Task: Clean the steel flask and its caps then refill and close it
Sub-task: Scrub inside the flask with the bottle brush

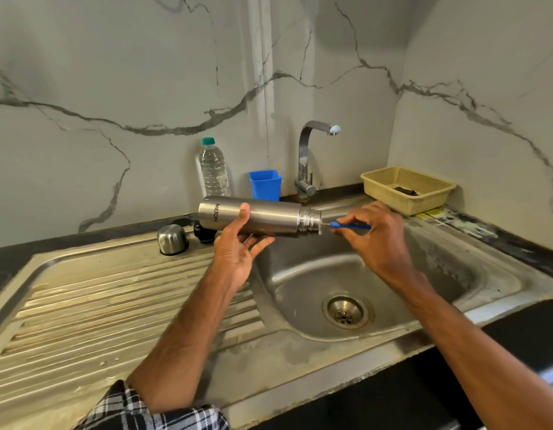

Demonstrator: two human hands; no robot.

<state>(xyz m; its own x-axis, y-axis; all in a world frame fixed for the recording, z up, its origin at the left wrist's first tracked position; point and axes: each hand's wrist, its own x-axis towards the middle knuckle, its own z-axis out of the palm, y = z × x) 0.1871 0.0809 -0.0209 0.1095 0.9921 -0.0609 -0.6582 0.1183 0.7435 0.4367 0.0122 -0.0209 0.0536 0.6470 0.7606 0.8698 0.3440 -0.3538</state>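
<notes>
My left hand (238, 249) grips the steel flask (269, 217) from below, thumb over its side. It lies level above the sink, open mouth to the right. My right hand (373, 235) pinches the blue handle of a bottle brush (349, 225); the brush end is inside the flask's mouth and hidden. The steel outer cap (173, 239) stands on the drainboard at the back. The black inner cap (204, 232) sits just right of it, partly behind the flask.
The sink basin (439, 274) with its drain (346, 311) lies below the flask. The tap (309, 156) stands behind, no water running. A clear water bottle (213, 169) and a blue cup (265, 185) stand by the wall. A beige basket (407, 189) sits back right.
</notes>
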